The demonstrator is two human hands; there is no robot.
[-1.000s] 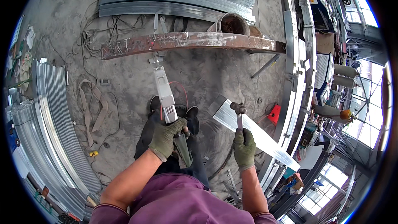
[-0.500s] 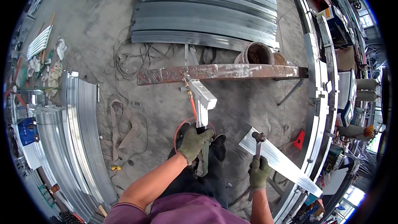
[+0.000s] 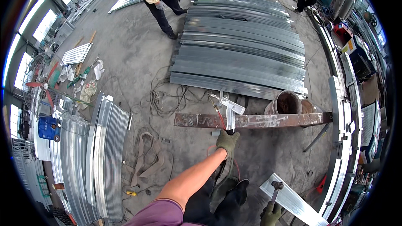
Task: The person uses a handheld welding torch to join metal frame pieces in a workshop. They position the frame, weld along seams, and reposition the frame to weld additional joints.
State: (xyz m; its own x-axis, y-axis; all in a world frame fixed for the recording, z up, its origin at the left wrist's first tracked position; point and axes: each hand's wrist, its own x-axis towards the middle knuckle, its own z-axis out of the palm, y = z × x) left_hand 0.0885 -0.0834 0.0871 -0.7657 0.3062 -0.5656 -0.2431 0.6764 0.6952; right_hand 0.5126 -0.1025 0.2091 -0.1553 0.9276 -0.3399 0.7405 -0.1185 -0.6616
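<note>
My left hand [image 3: 228,141], in an olive work glove, is closed round the lower end of a silver T-shaped tool [image 3: 230,116]. An orange hose [image 3: 221,119] runs to a fitting beside its head. In the picture the tool overlaps the rusty steel beam [image 3: 268,121]; whether they touch I cannot tell. Down at the lower right, my gloved right hand [image 3: 271,215] grips a hammer [image 3: 276,186], head upward. Behind the hammer a flat silver metal strip [image 3: 295,203] lies at a slant. The lower part of my right hand is cut off by the frame.
Beyond the beam lies a wide stack of ribbed metal sheets [image 3: 238,54], with a bucket [image 3: 288,102] at its near right corner. Long metal profiles [image 3: 106,159] line the left. A strap [image 3: 144,159] and tangled cables [image 3: 161,96] lie on the floor. Two people stand farther off.
My left arm has stretched forward, carrying the silver tool farther from my body. The view has tilted up, bringing the people and far floor in. My right hand still holds the hammer.
</note>
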